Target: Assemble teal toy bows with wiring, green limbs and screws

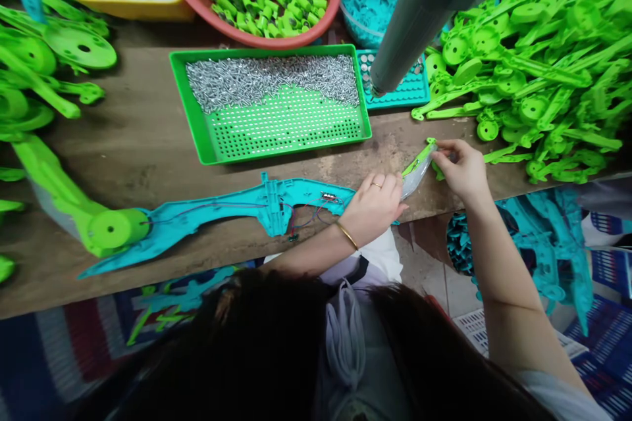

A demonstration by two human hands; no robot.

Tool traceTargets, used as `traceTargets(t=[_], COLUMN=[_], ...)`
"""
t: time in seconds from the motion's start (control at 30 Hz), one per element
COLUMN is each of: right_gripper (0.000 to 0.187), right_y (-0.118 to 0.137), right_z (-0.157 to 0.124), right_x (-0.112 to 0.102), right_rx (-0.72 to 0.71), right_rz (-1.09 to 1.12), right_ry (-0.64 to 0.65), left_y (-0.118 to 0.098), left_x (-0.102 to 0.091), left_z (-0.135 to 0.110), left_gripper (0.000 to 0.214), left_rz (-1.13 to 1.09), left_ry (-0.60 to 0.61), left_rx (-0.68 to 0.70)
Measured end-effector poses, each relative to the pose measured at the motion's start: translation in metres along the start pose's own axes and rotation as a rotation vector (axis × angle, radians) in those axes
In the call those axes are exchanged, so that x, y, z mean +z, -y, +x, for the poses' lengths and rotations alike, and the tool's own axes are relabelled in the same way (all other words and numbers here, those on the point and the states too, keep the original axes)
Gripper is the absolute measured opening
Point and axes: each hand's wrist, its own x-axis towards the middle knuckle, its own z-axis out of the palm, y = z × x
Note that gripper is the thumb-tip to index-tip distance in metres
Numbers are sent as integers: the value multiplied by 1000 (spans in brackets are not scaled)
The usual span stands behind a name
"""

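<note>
A long blue plastic toy bow half [212, 214] lies along the front of the table, its inner side up, with thin wires and a small circuit board [293, 237] on it. Its left end meets a green arm with a round hub [111, 230]. My left hand [375, 204] is closed over the right end of the bow, hiding that part. A green and clear-grey limb piece [419, 168] sticks out beyond it. At the tip of this piece, my right hand [459, 168] pinches with thumb and fingers; a bit of green plastic shows under them.
A green basket [276, 151] of screws lies behind the bow, beside a blue tray [399, 95]. Red [251, 33] and yellow [118, 10] tubs stand farther back. A dark pole [419, 13] slants overhead. Green parts [538, 72] pile up at right.
</note>
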Motion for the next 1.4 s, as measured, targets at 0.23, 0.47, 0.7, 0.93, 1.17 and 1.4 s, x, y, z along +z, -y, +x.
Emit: traceTargets(t=[0.23, 0.47, 0.7, 0.93, 1.17, 1.4], right_gripper=[30, 36, 47, 45, 39, 18], right_y=[-4, 47, 60, 54, 56, 61], right_z=[1, -29, -19, -11, -7, -13], right_x=[-3, -56, -39, -20, -29, -33], right_rx=[-55, -238, -277, -344, -425, -664], right_rz=[-102, 68, 7, -7, -27, -184], right_ry=[30, -234, -4, 150, 416, 492], left_y=[0, -3, -3, -3, -1, 1], left_x=[1, 3, 2, 0, -1, 3], left_z=[1, 0, 1, 1, 1, 1], left_gripper=[53, 51, 51, 51, 50, 48], left_rz=[-5, -24, -29, -11, -10, -28], left_ry=[-26, -55, -42, -58, -40, -61], left_rx=[-3, -32, -30, -27, -25, 0])
